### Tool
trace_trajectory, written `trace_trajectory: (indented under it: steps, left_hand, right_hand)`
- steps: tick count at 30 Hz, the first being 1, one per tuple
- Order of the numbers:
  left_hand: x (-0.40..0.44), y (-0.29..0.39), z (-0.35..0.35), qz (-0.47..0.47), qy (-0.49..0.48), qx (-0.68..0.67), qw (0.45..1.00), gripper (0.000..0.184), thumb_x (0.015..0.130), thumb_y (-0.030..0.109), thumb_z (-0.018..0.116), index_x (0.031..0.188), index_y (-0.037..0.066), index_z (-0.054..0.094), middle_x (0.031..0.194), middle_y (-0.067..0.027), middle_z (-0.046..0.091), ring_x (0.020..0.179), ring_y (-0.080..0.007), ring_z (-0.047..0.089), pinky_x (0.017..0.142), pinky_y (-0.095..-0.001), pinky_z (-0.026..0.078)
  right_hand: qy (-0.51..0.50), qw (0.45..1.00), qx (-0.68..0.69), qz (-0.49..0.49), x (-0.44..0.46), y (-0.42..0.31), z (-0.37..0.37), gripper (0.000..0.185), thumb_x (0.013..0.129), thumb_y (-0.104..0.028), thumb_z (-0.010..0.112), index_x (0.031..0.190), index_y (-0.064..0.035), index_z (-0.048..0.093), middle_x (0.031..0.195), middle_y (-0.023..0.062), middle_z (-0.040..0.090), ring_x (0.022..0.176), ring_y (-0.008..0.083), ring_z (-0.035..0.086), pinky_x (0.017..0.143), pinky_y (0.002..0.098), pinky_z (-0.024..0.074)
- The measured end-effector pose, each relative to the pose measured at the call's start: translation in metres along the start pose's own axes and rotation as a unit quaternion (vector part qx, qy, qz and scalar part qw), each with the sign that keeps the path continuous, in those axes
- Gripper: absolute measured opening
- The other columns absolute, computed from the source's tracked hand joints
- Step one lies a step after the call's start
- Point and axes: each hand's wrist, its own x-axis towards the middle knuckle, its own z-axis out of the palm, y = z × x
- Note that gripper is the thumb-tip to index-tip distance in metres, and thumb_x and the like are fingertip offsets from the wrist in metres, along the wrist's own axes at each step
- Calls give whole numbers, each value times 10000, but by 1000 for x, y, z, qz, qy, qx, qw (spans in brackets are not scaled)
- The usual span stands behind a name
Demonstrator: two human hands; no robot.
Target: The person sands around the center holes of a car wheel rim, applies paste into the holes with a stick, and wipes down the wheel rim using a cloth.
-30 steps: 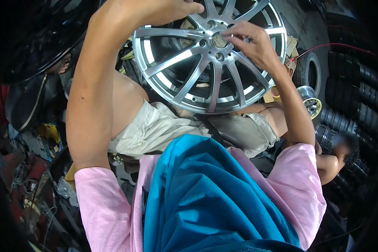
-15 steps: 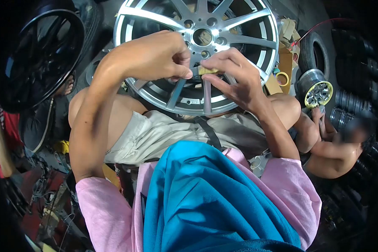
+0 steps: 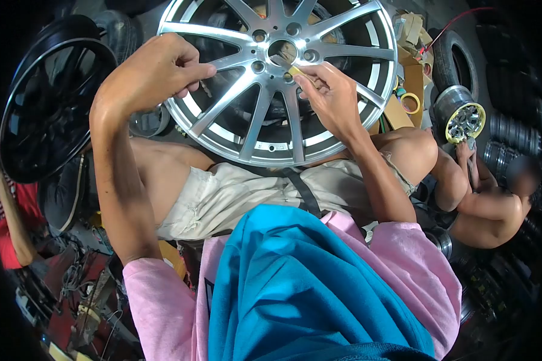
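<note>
A silver multi-spoke alloy wheel rim (image 3: 265, 108) lies face up across my lap, with dark gaps between its spokes. My right hand (image 3: 333, 99) pinches a small blade with a yellow-wrapped grip (image 3: 294, 72). The blade's thin grey tip points up and left, over the edge of the centre hole. My left hand (image 3: 173, 65) hovers over the left side of the rim, apart from the blade. Its fingers are curled in and the thumb points right along a spoke. Nothing shows in it.
A black wheel rim (image 3: 18, 114) leans at the left. At the right are a tyre (image 3: 454, 57), a roll of tape (image 3: 410, 103) and cardboard (image 3: 397, 117). Another person (image 3: 491, 219) holds a chrome rim (image 3: 456, 102). A red-clothed person's arm (image 3: 15, 219) shows at far left.
My left hand has let go of the blade's end and moved left. My right hand has carried the blade up towards the centre hole. The view has shifted slightly.
</note>
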Motion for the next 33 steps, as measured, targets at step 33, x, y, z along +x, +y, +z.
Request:
trace_trajectory:
  steps: [33]
  left_hand:
    - [0, -14, -1, 61, 95, 110, 987, 349, 1014, 263, 715, 888, -61, 743, 643, -100, 563, 600, -157, 479, 593, -354, 416]
  right_hand:
    - [19, 873, 393, 289, 13, -5, 78, 441, 997, -124, 776, 1345, 102, 627, 1045, 205, 750, 798, 224, 774, 695, 316, 673]
